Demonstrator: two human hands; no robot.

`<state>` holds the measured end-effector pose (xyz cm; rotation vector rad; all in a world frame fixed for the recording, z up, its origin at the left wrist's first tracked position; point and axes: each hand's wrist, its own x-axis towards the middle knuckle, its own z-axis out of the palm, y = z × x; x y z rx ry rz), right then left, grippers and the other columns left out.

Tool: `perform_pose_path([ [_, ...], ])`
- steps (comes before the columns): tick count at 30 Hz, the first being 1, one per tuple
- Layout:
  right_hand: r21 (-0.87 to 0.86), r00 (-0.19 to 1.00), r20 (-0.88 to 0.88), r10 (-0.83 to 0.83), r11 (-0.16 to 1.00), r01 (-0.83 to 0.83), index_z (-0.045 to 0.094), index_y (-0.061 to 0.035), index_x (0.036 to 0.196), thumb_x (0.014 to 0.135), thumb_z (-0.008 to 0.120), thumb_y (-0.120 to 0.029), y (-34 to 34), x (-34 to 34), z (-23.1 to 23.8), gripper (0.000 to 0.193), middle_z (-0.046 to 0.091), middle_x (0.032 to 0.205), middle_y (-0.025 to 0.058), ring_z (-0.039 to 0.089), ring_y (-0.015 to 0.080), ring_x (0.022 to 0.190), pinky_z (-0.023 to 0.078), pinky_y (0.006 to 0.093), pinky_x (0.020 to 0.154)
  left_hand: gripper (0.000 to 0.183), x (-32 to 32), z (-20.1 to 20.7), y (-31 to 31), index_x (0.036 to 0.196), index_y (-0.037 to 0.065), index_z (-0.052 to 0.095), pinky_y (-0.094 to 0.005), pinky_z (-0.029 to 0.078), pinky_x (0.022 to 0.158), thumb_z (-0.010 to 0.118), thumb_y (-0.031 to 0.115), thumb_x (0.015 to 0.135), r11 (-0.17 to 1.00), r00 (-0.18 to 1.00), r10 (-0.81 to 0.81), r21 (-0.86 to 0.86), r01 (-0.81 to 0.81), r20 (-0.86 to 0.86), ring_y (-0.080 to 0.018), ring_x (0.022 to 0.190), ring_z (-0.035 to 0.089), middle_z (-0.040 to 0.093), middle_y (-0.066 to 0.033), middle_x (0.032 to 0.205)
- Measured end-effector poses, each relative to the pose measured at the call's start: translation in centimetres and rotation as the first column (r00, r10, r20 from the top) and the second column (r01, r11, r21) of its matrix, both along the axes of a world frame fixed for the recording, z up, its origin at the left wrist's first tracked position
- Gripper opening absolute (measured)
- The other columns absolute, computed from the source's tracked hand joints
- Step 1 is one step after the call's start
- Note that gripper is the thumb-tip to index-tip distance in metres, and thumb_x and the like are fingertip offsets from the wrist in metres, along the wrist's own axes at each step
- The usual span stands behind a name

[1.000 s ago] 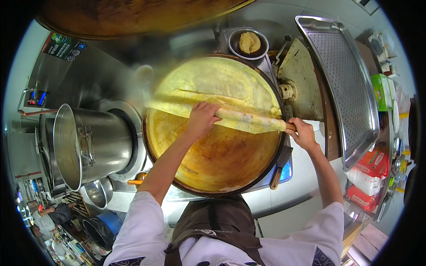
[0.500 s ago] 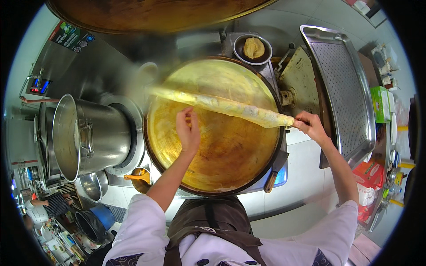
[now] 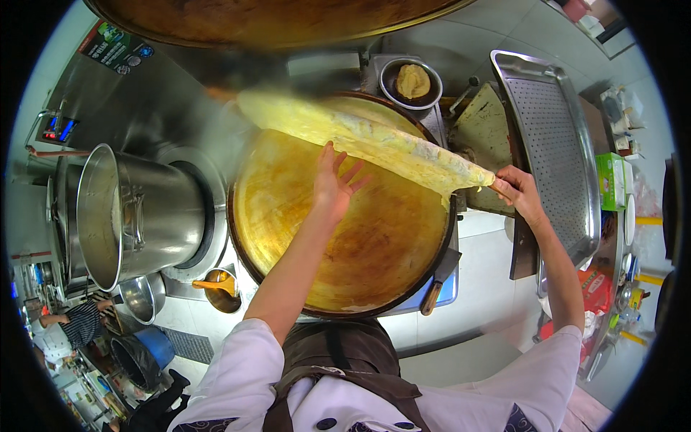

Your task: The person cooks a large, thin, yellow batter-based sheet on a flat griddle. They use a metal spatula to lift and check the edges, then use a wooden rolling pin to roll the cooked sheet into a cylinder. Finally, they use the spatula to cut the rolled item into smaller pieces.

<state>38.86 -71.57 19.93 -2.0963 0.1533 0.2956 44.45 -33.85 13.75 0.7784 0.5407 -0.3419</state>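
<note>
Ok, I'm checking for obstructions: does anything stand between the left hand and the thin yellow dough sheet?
Nothing visible does. The left hand, fingers spread, is over the round griddle, close to the near edge of the thin yellow dough sheet; I can't tell whether the fingertips touch it.

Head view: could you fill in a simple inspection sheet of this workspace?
Surface: large round griddle, yellowish with brown patches.
Job's things: thin yellow sheet draped on a stick, slanting across the griddle's far side.
Clutter: wooden-handled scraper beside the griddle; dough lump in a metal bowl.
Hands: right hand closed on the stick; left hand open, fingers spread, contact with the sheet unclear.
Cables: nothing seen.
Surroundings: metal pot at left, perforated tray at right.
</note>
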Motion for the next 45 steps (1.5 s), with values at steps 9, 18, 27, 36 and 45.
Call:
perform_pose_path([
  [9,-0.006,0.998,0.060,0.007,1.000,-0.006,0.060,-0.0010,0.090,0.089,0.066,-0.025,0.1,0.3,3.1,0.025,0.056,0.062,0.0014,0.045,0.0063,0.050,0.033,0.0231,0.045,0.059,1.6,1.7,-2.1,0.145,0.020,0.025,-0.0543,0.052,0.090,0.051,0.039,0.097,0.988,0.991,0.102,-0.128,-0.091,0.084,-0.0337,0.118,0.049,0.036,-0.0112,0.131],
  [18,-0.036,0.992,0.128,-0.022,0.999,0.026,0.061,-0.0005,0.091,0.090,0.065,-0.021,-0.1,0.3,5.0,0.021,0.056,0.062,0.0007,0.045,0.0053,0.051,0.032,0.0224,0.045,0.059,3.3,3.5,-2.6,0.148,0.017,0.019,-0.0589,0.045,0.100,0.048,0.031,0.099,0.982,0.983,0.103,-0.175,-0.076,0.151,-0.0414,0.125,0.045,0.031,-0.0154,0.139],
  [27,-0.032,0.985,0.171,-0.030,0.999,0.036,0.060,0.0001,0.092,0.090,0.067,-0.018,-0.1,-0.3,7.2,0.019,0.054,0.062,-0.0007,0.042,0.0041,0.052,0.030,0.0217,0.046,0.056,3.4,5.5,-2.9,0.147,0.014,0.021,-0.0601,0.044,0.101,0.047,0.028,0.100,0.979,0.973,0.109,-0.191,-0.070,0.203,-0.0411,0.123,0.046,0.037,-0.0164,0.134],
  [36,-0.011,0.979,0.200,-0.045,0.999,0.049,0.061,-0.0004,0.093,0.088,0.069,-0.016,0.5,-1.6,8.3,0.018,0.060,0.067,0.0005,0.043,0.0039,0.054,0.031,0.0207,0.048,0.046,3.1,6.0,-2.4,0.138,0.007,0.029,-0.0581,0.046,0.100,0.046,0.028,0.100,0.980,0.972,0.103,-0.189,-0.063,0.212,-0.0405,0.121,0.047,0.040,-0.0157,0.128],
  [45,-0.118,0.959,0.272,-0.084,0.986,0.120,0.062,-0.0020,0.089,0.086,0.070,-0.018,1.3,-2.1,10.5,0.018,0.055,0.064,-0.0023,0.044,0.0046,0.060,0.035,0.0219,0.055,0.049,3.2,7.6,-2.6,0.141,0.010,0.027,-0.0568,0.045,0.101,0.047,0.029,0.099,0.982,0.959,0.077,-0.186,-0.026,0.272,-0.0398,0.124,0.046,0.036,-0.0176,0.137],
])
